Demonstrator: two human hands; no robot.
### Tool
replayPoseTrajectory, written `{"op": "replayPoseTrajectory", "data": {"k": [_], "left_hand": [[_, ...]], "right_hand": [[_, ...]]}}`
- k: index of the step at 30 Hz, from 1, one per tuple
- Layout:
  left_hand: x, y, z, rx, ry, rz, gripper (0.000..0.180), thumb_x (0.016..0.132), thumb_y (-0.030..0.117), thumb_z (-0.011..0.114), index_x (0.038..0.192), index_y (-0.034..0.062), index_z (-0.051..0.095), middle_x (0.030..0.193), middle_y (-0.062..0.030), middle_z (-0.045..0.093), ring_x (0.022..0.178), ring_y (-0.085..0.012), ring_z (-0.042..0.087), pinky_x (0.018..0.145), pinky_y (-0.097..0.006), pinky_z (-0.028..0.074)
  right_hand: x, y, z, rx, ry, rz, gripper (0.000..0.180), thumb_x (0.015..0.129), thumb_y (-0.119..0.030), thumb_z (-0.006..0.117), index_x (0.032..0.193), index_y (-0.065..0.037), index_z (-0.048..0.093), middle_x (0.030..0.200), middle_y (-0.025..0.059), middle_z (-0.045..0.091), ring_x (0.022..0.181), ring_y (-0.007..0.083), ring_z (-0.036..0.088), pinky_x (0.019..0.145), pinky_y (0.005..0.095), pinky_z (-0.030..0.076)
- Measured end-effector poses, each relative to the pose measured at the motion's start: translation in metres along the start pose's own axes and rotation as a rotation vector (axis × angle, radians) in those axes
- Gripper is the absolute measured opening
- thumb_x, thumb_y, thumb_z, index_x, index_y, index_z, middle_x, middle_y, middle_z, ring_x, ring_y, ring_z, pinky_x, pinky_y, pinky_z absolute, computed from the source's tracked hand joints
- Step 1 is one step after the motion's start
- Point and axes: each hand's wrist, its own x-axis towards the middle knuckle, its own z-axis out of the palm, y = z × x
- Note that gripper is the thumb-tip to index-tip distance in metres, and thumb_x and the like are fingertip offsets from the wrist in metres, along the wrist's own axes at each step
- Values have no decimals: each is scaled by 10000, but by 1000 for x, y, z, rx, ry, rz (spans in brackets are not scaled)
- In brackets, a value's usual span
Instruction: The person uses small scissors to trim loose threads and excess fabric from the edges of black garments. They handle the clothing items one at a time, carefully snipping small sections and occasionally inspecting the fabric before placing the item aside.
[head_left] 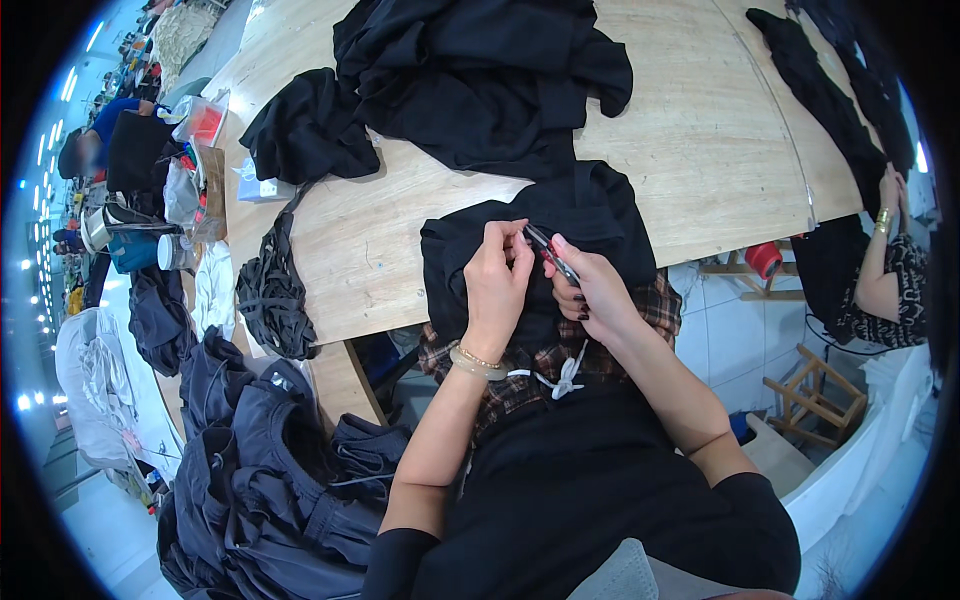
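In my right hand point(590, 288) is a small pair of thread snips point(558, 262), dark with a hint of red, its blades pointing up and left. The tips of the snips come close to the fingertips of my left hand point(498, 270), which are pinched together. Whatever lies between those fingertips is too small to make out. Below both hands a black garment point(455, 235) lies over the table's front edge and my lap. A bracelet and a pale bangle circle my left wrist.
More black garments point(460, 90) are heaped on the wooden table point(690, 130). A bundle of black strips point(272, 300) hangs at its left edge, above piled dark clothes point(260, 490). At right are another person's arm point(880, 245), a red thread cone point(763, 260) and a wooden stool point(815, 395).
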Motion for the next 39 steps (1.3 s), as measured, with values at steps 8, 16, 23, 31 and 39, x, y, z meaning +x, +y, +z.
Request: {"op": "replayPoseTrajectory", "data": {"k": [8, 16, 23, 31, 39], "left_hand": [[8, 17, -63, -181, 309, -142, 230, 1046, 120, 464, 1132, -43, 601, 1038, -95, 656, 841, -133, 652, 675, -253, 569], [-17, -34, -160, 252, 224, -222, 334, 928, 34, 613, 1260, 10, 586, 1135, -119, 650, 1006, -220, 631, 856, -322, 500], [-20, -44, -82, 41, -135, -181, 435, 883, 41, 669, 1297, 57, 536, 1136, -105, 650, 1030, -233, 643, 874, -342, 512], [7, -29, -90, -1240, 110, -602, 519, 979, 287, 577, 1443, 116, 420, 1325, -134, 596, 1205, -258, 585, 974, -398, 469], [6, -31, -90, -1693, -52, -477, 620, 997, 519, 469, 1503, 176, 372, 1479, -136, 486, 1355, -288, 461, 1108, -458, 352]], "right_hand": [[-15, -18, -3, 0, -13, -192, 435, 1060, -445, 422, 900, -69, 570, 593, -26, 409, 512, 72, 367, 507, 239, 332], [-10, -52, -65, -642, 376, -695, 234, 968, -258, 652, 1013, -30, 619, 845, -35, 514, 780, 54, 431, 720, 212, 363], [19, -39, -68, -1241, 320, -750, 425, 790, -189, 815, 1128, 19, 664, 1077, 84, 699, 940, 167, 653, 854, 282, 499], [52, -55, -54, -348, 397, -326, 236, 883, -371, 724, 844, -141, 690, 722, -83, 636, 548, -14, 485, 453, 180, 272], [62, -58, -66, 33, 241, -191, 188, 909, -350, 697, 914, -171, 640, 742, -67, 625, 509, 36, 443, 450, 206, 272]]}}
